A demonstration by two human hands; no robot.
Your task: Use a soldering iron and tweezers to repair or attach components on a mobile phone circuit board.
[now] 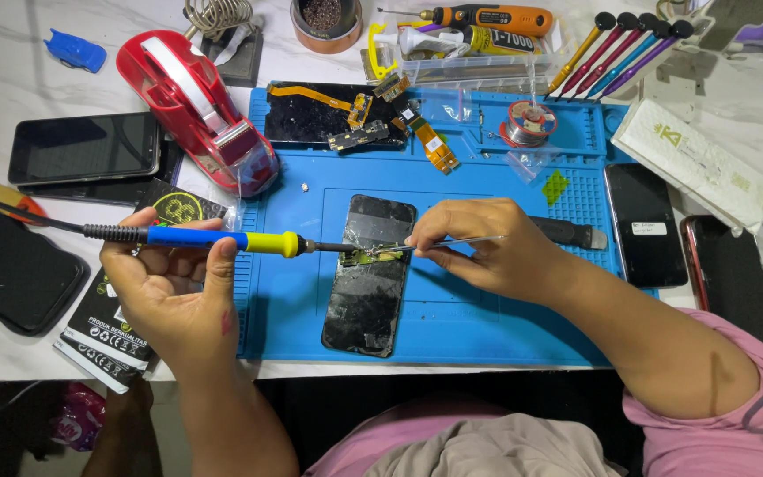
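The left hand (174, 283) gripped a blue-and-yellow soldering iron (214, 238), its tip on a small circuit board (371, 257). The right hand (487, 247) pinched tweezers (439, 245) against that board, which lay on a cracked phone (369, 276) on a blue work mat (479, 327). A red tape dispenser (200, 110), solder spool (529, 121), screwdrivers (620, 49) and more phones (86, 147) crowded around. The board's details were too small to make out.

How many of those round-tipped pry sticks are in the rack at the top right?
5, fanned side by side in the rack by the mat's top right corner: yellow, red, dark red, blue, purple. Others may be hidden out of frame.
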